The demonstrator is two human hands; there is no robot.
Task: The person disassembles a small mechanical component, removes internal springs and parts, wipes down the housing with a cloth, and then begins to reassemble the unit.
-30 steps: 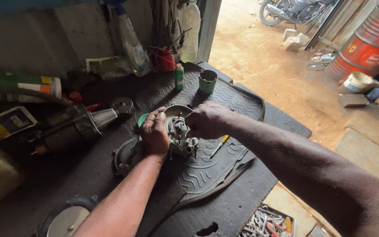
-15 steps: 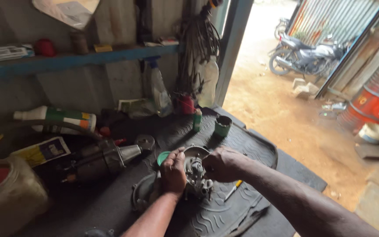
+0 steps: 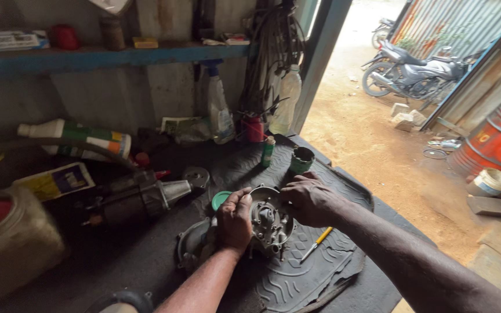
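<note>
Change since earlier frame: view has tilted up and back, so the blue shelf (image 3: pixel 117 57) and the parked motorcycle (image 3: pixel 413 72) outside now show in full; both hands stay on the same metal part, in the same place on the bench
Left hand (image 3: pixel 234 220): fingers curled over the left edge of the round metal engine part (image 3: pixel 269 221), gripping it
Right hand (image 3: pixel 307 200): laid on the upper right rim of the engine part, fingers bent and closed against it; whether anything small sits under the fingers, cannot tell
Engine part: grey, round, with a hub in the middle; sits between the two hands on the black rubber mat (image 3: pixel 297 272), near the front middle of the workbench (image 3: pixel 372 290)
Screwdriver (image 3: pixel 316 244): yellow handle, lies on the mat just right of the engine part, below the right forearm, untouched
Green cap (image 3: pixel 220 200): on the bench just above the left hand
Green cup (image 3: pixel 302 159): stands on the mat beyond the right hand, apart from it
Small green bottle (image 3: pixel 268 150): upright, left of the cup
Grey motor housing (image 3: pixel 140 197): lies on its side, left of the hands
Spray bottle (image 3: pixel 218 113): upright against the back wall
White and green bottle (image 3: pixel 79 138): on its side, far left
Red drum (image 3: pixel 497 142): outside, on the dirt at right
</note>
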